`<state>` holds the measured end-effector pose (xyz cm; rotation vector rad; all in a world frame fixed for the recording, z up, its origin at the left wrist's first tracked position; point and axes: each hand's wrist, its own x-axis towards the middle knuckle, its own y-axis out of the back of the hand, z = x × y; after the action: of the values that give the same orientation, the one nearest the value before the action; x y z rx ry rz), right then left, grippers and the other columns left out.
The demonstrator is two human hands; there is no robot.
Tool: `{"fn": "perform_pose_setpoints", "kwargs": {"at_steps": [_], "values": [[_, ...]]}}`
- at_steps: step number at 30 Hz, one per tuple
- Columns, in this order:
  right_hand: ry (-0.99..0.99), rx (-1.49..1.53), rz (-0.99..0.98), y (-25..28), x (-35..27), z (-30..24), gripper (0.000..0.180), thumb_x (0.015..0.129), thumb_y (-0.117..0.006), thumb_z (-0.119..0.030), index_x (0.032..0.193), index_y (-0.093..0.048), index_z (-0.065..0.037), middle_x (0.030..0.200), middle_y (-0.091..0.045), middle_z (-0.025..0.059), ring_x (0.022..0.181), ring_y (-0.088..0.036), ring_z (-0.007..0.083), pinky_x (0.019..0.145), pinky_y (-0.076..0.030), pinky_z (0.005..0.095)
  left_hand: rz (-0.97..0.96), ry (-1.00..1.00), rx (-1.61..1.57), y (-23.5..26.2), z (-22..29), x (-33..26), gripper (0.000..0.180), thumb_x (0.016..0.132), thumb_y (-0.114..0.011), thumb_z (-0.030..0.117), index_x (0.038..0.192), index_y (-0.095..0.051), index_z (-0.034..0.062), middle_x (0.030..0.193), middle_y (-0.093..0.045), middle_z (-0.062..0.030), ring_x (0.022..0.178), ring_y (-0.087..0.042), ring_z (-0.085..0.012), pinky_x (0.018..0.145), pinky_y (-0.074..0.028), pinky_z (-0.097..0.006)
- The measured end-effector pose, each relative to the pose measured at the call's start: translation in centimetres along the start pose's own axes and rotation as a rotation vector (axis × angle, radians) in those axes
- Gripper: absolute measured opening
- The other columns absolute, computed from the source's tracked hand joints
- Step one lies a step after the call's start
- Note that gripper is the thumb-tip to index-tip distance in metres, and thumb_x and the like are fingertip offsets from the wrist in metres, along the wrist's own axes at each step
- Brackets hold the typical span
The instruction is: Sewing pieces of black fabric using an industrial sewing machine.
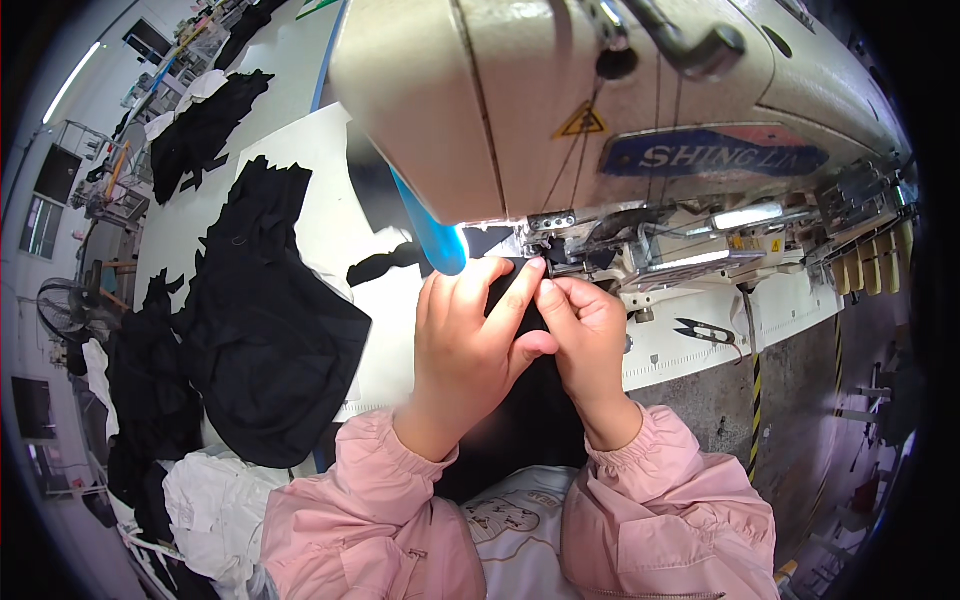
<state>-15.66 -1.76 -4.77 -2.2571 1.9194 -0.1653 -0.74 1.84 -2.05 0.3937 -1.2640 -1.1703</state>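
Note:
My left hand (468, 325) lies with fingers stretched out on a piece of black fabric (528, 415), its fingertips just in front of the needle area of a cream industrial sewing machine (420, 95). Thumb and index finger of my right hand (588, 325) are pinched together at the fabric's edge, close beside the left index fingertip. From the table edge the fabric hangs down toward my lap. A lit blue tube (432, 225) reaches down beside the left fingers. The exact edge in the right pinch is partly hidden.
Black garment pieces (270, 340) are heaped on the white table (385, 310) at left, with more farther back. A white crumpled bag (215, 510) sits at lower left. Thread snips (705, 331) rest right of my right hand. A standing fan (75, 310) is at far left.

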Motion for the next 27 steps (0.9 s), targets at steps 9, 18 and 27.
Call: {"fn": "perform_pose_setpoints", "kwargs": {"at_steps": [9,18,27], "values": [[0.051,-0.005,0.05,-0.2,-0.1,0.3,0.017,0.105,-0.069,-0.011,0.103,-0.077,0.004,0.09,-0.072,-0.0018,0.081,-0.06,0.0041,0.073,-0.048,0.0217,0.031,-0.121,0.058,1.1,-0.5,-0.3,0.066,0.106,-0.043,0.065,0.133,-0.073,0.013,0.134,-0.065,-0.0039,0.118,-0.061,-0.024,0.101,-0.045,-0.046],[-0.038,0.092,-0.099,0.9,-0.2,0.7,0.014,0.104,-0.07,-0.008,0.109,-0.076,0.004,0.1,-0.077,0.0016,0.088,-0.067,0.004,0.079,-0.052,0.0202,-0.001,-0.049,0.171,0.9,0.4,-1.0,0.07,0.104,-0.038,0.069,0.139,-0.071,0.0183,0.136,-0.065,-0.0022,0.124,-0.059,-0.0213,0.119,-0.033,-0.059],[-0.044,0.058,-0.055,0.9,-0.2,1.7,0.015,0.104,-0.071,-0.012,0.097,-0.076,0.001,0.084,-0.067,-0.0065,0.072,-0.054,-0.0001,0.065,-0.043,0.0195,-0.006,-0.029,0.153,0.5,0.6,-0.6,0.069,0.102,-0.041,0.071,0.139,-0.071,0.0208,0.135,-0.064,-0.0028,0.124,-0.058,-0.0239,0.12,-0.031,-0.062]]}}
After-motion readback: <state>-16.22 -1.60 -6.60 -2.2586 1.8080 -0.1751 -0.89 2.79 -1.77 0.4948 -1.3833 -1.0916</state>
